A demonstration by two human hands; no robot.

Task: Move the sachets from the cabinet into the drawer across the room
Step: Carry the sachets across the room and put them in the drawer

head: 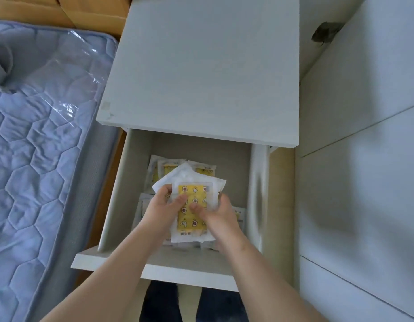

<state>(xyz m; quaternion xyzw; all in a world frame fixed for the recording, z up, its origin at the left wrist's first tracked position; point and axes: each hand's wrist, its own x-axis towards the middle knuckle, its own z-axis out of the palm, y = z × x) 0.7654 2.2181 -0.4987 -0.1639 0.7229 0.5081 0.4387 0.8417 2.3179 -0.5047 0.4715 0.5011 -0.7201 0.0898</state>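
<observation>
A stack of white sachets (194, 190) with a yellow patterned panel on the top one sits between both hands inside the open white drawer (115, 194). My left hand (160, 209) grips the stack's left side, thumb on the yellow panel. My right hand (216, 211) grips its right side, thumb also on top. More sachets (163, 166) of the same kind lie on the drawer floor behind and beneath the held stack.
The drawer belongs to a white bedside cabinet (201, 73). A quilted lilac mattress (38, 140) in clear plastic lies to the left. White wardrobe panels (364, 159) stand to the right. The drawer's front panel (159, 270) juts toward my legs.
</observation>
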